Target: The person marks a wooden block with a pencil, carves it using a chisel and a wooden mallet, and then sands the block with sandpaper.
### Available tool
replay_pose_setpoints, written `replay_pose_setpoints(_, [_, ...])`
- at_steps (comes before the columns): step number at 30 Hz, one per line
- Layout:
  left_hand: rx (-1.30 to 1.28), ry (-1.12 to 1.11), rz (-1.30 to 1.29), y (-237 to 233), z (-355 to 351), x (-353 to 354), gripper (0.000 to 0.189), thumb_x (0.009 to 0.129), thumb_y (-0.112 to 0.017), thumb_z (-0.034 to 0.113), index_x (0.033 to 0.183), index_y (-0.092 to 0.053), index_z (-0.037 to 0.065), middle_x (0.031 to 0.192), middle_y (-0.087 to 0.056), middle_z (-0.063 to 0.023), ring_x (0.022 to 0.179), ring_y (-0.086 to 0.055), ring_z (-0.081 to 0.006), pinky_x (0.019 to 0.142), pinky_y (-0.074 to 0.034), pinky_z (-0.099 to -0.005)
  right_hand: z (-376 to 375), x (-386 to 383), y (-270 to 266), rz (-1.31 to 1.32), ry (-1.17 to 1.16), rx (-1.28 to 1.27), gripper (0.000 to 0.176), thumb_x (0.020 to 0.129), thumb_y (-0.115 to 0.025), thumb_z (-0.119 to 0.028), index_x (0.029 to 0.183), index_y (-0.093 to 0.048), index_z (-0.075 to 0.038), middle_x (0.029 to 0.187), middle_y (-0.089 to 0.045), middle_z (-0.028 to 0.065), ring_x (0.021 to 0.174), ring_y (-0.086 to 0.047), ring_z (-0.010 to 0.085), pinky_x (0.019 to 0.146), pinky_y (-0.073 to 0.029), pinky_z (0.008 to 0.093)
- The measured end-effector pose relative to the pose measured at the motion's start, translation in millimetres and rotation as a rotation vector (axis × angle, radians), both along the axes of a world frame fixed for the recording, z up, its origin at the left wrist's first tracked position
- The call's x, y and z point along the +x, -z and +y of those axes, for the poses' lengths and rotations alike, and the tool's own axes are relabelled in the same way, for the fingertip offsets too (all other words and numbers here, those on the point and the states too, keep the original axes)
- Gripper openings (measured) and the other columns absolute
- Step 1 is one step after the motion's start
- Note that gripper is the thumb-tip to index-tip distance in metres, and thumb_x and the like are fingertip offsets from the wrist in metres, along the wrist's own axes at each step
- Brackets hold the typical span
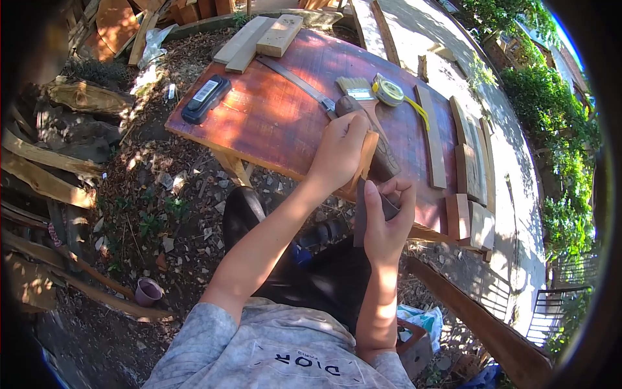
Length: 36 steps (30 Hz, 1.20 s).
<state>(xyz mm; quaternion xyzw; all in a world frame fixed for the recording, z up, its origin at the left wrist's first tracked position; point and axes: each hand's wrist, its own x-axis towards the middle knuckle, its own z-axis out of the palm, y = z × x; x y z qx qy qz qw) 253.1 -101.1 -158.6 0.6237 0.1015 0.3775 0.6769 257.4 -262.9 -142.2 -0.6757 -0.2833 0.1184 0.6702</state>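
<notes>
The right hand point(390, 223), pinching a flat dark-grey sheet point(360, 220), could slip and scrape the left hand point(339, 148) gripping an orange-brown wooden piece point(368, 153).

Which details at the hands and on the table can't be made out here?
All in the head view:
- orange-brown wooden piece: gripped part hidden by the left hand
- flat dark-grey piece: partly covered by the right hand
- black oblong object with pale label: print too small
- round yellow tape measure: markings too small
</notes>
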Motion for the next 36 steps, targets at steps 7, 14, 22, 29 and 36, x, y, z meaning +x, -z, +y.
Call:
replay_pose_setpoints(7, [0.02, 0.005, 0.014, -4.3, -3.0, -2.4, 0.031, 0.109, -0.045, 0.019, 0.086, -0.055, 0.002, 0.076, -0.049, 0.0001, 0.073, -0.043, -0.0064, 0.066, -0.038, -0.0281, -11.3, -2.3, 3.3, 0.014, 0.009, -0.027, 0.025, 0.105, -0.072, -0.013, 0.103, -0.047, -0.008, 0.072, -0.06, 0.0002, 0.056, -0.055, 0.0039, 0.051, -0.043, 0.0212])
replay_pose_setpoints(14, [0.028, -0.004, -0.023, 5.0, -1.2, 0.2, 0.03, 0.109, -0.045, 0.017, 0.086, -0.053, 0.0, 0.08, -0.052, -0.0004, 0.074, -0.044, -0.0067, 0.066, -0.039, -0.0282, -1.7, -6.3, -3.8, 0.029, 0.022, -0.018, 0.024, 0.105, -0.072, -0.013, 0.101, -0.049, -0.008, 0.073, -0.058, -0.0001, 0.061, -0.056, 0.0033, 0.056, -0.044, 0.0201])
replay_pose_setpoints(22, [-0.048, 0.007, 0.027, -0.4, 0.8, -1.1, 0.029, 0.109, -0.044, 0.015, 0.086, -0.052, 0.0, 0.08, -0.051, -0.0013, 0.075, -0.044, -0.0084, 0.067, -0.04, -0.0294, -1.5, -2.7, -9.8, -0.05, 0.018, -0.056, 0.023, 0.106, -0.071, -0.012, 0.1, -0.049, -0.008, 0.074, -0.059, -0.0007, 0.059, -0.057, 0.0037, 0.053, -0.043, 0.0204])
replay_pose_setpoints(29, [0.002, -0.013, -0.025, -2.9, -4.7, -1.1, 0.029, 0.109, -0.045, 0.016, 0.085, -0.053, 0.002, 0.078, -0.049, 0.0002, 0.073, -0.043, -0.0072, 0.065, -0.039, -0.03, -8.0, -5.3, 13.2, -0.038, 0.045, -0.009, 0.022, 0.105, -0.071, -0.011, 0.099, -0.05, -0.008, 0.076, -0.058, -0.0004, 0.059, -0.058, 0.0043, 0.05, -0.046, 0.022])
replay_pose_setpoints(36, [0.002, -0.005, -0.029, 8.6, 2.6, 1.4, 0.03, 0.109, -0.044, 0.018, 0.087, -0.056, 0.001, 0.079, -0.052, 0.0005, 0.073, -0.044, -0.0061, 0.064, -0.039, -0.0283, 3.6, 8.1, 10.2, -0.229, 0.044, -0.072, 0.024, 0.105, -0.071, -0.011, 0.097, -0.048, -0.009, 0.072, -0.058, -0.0016, 0.057, -0.056, 0.0031, 0.048, -0.041, 0.0209])
